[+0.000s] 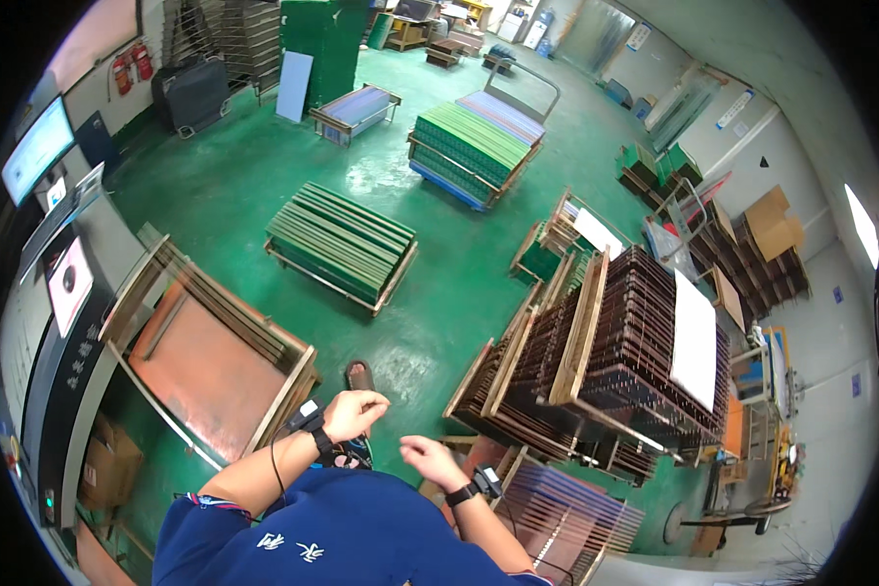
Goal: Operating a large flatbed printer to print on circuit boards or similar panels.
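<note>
My left hand (355,415) is in front of my body at the lower middle, its fingers curled together with nothing visible in them. To its right, a short gap away, my right hand (434,460) is also loosely closed, and no object shows in it. Neither hand touches anything. Each wrist wears a black strap with a small box; a cable runs from the left one. Left of my left hand stands a wooden-edged rack (311,359) with a copper-coloured sheet (210,366) in it. Close to my right forearm is a rack with blue and reddish-brown panels (581,508).
Tall stacked racks of dark boards (620,337) rise on the right, with a white sheet (694,342) on top. A rack of green panels (342,237) stands ahead on the green floor. Farther off is a loaded trolley (479,137). A machine with a screen (39,148) lines the left.
</note>
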`<move>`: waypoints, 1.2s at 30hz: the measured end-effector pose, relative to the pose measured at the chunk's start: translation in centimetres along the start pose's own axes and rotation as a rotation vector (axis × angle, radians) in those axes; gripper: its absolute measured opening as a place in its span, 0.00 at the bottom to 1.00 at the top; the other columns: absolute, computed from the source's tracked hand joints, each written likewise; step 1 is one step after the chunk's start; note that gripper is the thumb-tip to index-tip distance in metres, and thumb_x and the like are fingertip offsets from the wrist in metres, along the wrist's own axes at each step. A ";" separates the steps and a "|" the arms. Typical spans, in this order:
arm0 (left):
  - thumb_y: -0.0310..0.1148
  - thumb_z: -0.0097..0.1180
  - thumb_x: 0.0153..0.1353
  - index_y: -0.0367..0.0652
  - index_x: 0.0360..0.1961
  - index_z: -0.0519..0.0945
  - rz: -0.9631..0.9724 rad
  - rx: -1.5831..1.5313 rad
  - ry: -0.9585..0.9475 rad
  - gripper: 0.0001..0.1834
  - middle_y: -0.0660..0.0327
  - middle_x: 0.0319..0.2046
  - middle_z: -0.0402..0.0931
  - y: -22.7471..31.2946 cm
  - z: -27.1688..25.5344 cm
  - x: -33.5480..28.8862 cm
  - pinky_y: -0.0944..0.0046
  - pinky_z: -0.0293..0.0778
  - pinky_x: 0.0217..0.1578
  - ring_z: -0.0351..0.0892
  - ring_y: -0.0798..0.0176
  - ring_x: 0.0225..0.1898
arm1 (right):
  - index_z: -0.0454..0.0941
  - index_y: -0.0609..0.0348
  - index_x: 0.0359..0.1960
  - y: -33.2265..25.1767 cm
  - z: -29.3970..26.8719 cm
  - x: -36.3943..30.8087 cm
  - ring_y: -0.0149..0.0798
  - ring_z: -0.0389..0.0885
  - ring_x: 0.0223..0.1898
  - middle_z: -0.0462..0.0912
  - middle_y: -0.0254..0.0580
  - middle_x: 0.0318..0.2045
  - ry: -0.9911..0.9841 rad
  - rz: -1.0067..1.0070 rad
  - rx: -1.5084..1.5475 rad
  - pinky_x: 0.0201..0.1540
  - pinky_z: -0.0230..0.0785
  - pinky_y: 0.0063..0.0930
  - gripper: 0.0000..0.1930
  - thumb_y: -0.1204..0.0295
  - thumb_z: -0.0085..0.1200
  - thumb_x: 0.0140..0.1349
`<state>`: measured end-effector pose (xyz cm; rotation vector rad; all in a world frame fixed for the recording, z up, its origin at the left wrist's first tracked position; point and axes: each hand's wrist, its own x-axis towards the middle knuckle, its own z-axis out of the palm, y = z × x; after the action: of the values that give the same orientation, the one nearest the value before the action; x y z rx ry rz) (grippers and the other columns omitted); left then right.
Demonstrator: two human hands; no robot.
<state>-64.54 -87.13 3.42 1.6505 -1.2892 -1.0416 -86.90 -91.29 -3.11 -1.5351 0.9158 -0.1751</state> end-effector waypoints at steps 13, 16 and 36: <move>0.31 0.53 0.57 0.38 0.33 0.79 -0.376 -0.153 0.053 0.08 0.59 0.24 0.79 -12.8 -6.1 29.5 0.71 0.74 0.26 0.79 0.69 0.26 | 0.78 0.58 0.41 -0.4 -17.3 25.2 0.48 0.78 0.42 0.80 0.51 0.38 0.100 0.311 -0.516 0.48 0.68 0.34 0.17 0.63 0.50 0.53; 0.29 0.51 0.56 0.35 0.29 0.78 -0.392 -0.229 0.097 0.08 0.60 0.21 0.78 -13.8 -10.0 32.9 0.71 0.72 0.24 0.77 0.69 0.23 | 0.77 0.63 0.40 2.0 -23.0 28.5 0.33 0.80 0.29 0.81 0.46 0.30 0.445 0.309 -0.087 0.33 0.73 0.28 0.14 0.70 0.50 0.54; 0.27 0.58 0.51 0.39 0.27 0.77 -0.919 -0.291 0.555 0.03 0.64 0.20 0.75 -15.4 -8.2 39.3 0.71 0.69 0.21 0.71 0.71 0.18 | 0.81 0.52 0.32 -0.7 -47.9 63.0 0.48 0.79 0.39 0.81 0.46 0.33 0.000 0.364 -0.651 0.45 0.70 0.36 0.12 0.64 0.49 0.48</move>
<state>-45.89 -122.11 -13.23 2.1155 0.0302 -1.0676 -73.10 -167.91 -17.19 -1.9137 1.3129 0.4249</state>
